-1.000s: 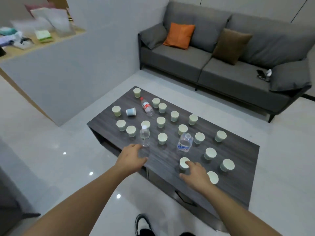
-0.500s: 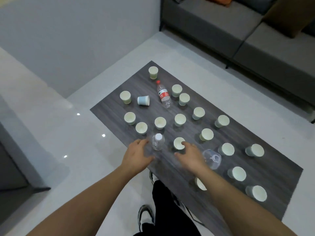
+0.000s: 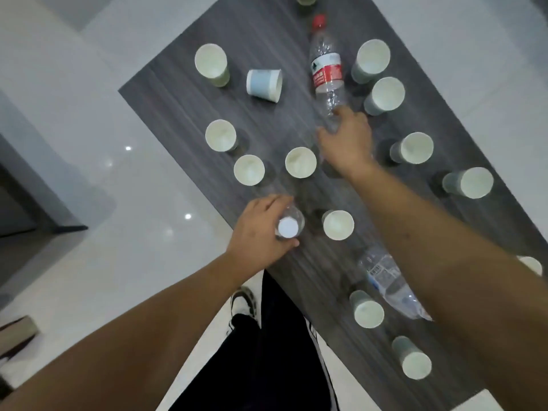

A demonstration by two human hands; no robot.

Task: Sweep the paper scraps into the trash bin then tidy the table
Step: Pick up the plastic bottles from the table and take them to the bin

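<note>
On the dark wood-grain table (image 3: 184,93), my left hand (image 3: 258,235) is wrapped around an upright clear bottle with a white cap (image 3: 288,227) near the table's front edge. My right hand (image 3: 347,140) reaches across the middle, and its fingers and thumb close on the base of a clear bottle with a red cap and label (image 3: 326,69) that lies on its side. A third clear bottle with a blue label (image 3: 385,280) lies partly under my right forearm. Several pale green paper cups (image 3: 300,162) stand around the hands. No paper scraps or trash bin are in view.
A light blue cup (image 3: 264,84) lies on its side at the back left. My legs in black trousers (image 3: 267,351) and a shoe (image 3: 243,302) stand against the table's front edge on the glossy white floor (image 3: 118,232). Dark furniture (image 3: 26,200) is at the left.
The view has tilted down and closer to the table. My left hand has closed on the white-capped bottle. My right hand has moved forward from the near cups onto the red-label bottle.
</note>
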